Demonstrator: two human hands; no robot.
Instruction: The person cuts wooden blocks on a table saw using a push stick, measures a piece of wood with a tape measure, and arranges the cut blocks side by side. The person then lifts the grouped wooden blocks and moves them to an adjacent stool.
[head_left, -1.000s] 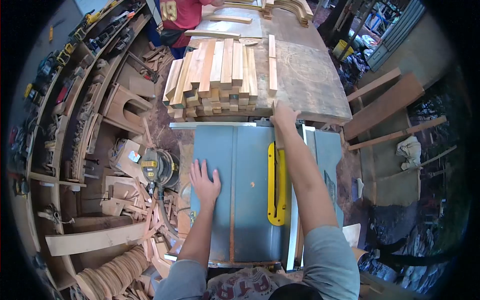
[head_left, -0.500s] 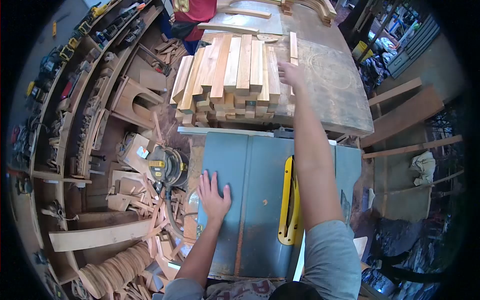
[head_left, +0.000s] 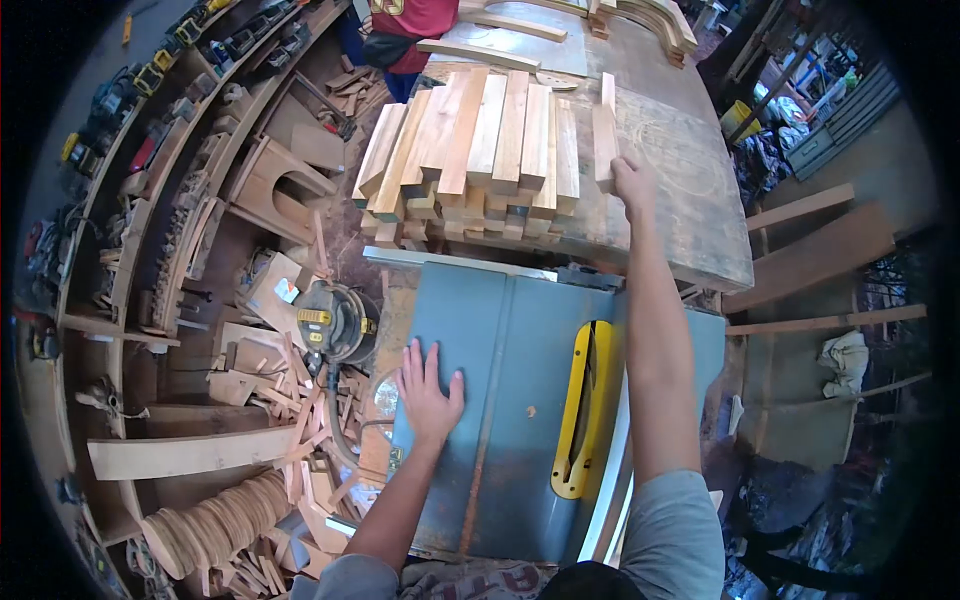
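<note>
My left hand lies flat with fingers spread on the blue-grey table saw top. Stretched far forward, my right hand is closed around the near end of a single wooden strip on the wooden workbench. Left of that strip rises a pile of wooden strips, stacked in layers with their ends toward me. A yellow insert plate with a dark slot is set in the saw top, left of my right forearm.
A yellow and black shop vacuum stands left of the saw among wood offcuts. Shelves with power tools line the left side. A person in a red shirt stands beyond the pile. Boards lean at the right.
My right hand has gone from open fingers above the strip to gripping its near end. The whole view has shifted slightly; my left hand stays on the saw top.
</note>
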